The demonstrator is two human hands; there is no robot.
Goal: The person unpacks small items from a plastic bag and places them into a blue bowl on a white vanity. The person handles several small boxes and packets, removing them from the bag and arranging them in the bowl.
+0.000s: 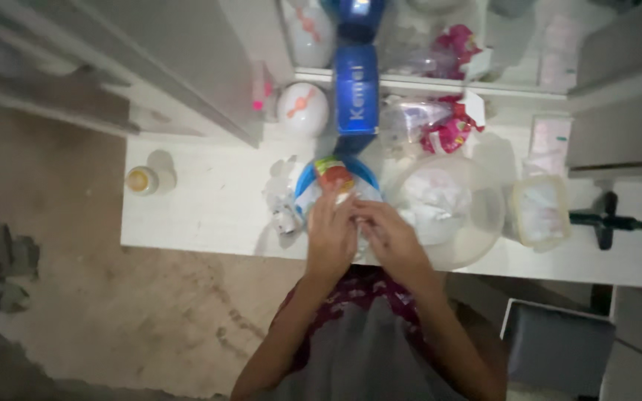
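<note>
Both hands meet over the front edge of a white table [209,208]. My left hand [331,236] and my right hand [391,241] pinch together a small packet with a red and green label [334,177], held above a blue bowl [307,182]. What lies between the fingers is blurred. Just right of the hands stands a large clear bowl [477,215] holding white crumpled material. A crumpled clear wrapper [284,204] lies left of the hands.
A blue upright appliance [357,87], a white round jar with an orange mark [303,109] and a pink-red bag [451,126] stand before a mirror at the back. Also here: a small yellow-capped bottle [141,180], a clear square container [539,211], a grey stool [555,345].
</note>
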